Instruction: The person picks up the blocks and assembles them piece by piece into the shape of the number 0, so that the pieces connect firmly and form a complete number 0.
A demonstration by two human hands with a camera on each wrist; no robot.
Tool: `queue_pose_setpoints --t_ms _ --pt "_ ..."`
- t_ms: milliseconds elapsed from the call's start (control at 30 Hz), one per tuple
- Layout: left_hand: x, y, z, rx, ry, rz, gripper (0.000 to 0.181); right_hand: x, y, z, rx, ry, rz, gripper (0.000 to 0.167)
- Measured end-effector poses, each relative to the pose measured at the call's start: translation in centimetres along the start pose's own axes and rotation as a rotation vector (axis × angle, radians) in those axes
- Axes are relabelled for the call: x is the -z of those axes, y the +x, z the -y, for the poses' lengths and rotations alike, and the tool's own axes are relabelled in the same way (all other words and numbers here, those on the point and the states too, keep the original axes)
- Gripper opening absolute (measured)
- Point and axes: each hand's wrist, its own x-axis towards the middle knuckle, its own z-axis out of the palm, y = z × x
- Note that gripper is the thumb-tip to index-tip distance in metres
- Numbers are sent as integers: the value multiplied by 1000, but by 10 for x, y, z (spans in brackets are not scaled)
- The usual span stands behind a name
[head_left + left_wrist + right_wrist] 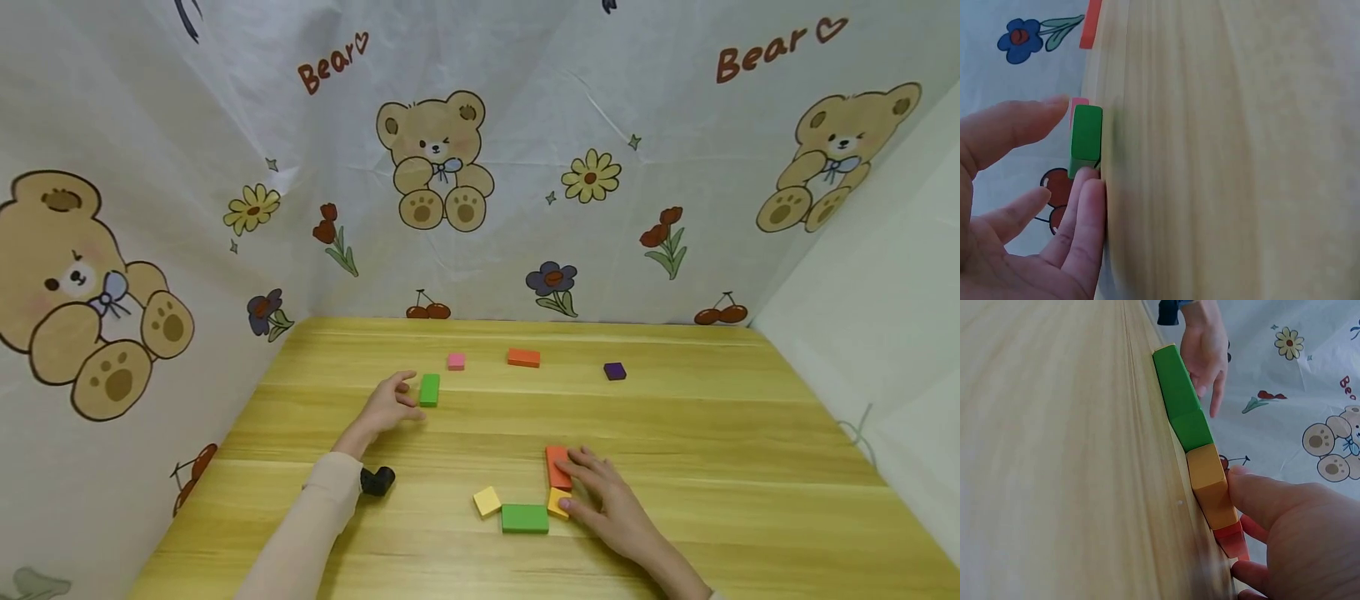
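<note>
My left hand [388, 406] reaches toward a green block [430, 390] at the back left. In the left wrist view, thumb and fingers are spread around this green block [1087, 132]; whether the lower fingertips touch it I cannot tell. My right hand [617, 510] lies at a row of blocks in front. Its thumb touches a yellow-orange block [1211, 487], and its fingers lie at the side of a red block [557, 467]. Beside the yellow-orange block lies a second green block [525, 518], with a yellow block [487, 502] tilted against its left end.
Farther back on the wooden table [675, 417] lie a pink block [456, 362], an orange block [523, 357] and a dark purple block [615, 371]. A black object [378, 481] shows at the left sleeve. A bear-print sheet [517, 250] hangs behind the table.
</note>
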Motion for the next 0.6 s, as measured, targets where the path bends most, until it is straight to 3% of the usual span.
queue_pose_setpoints --t_ms 233,467,600 --pt "1 18 5 32 -16 37 86 -1 0 0 -22 17 10 51" --pt "2 27 9 53 27 44 72 -1 0 0 -57 24 39 52" --pt "4 31 8 39 38 36 66 0 1 0 -39 14 17 51"
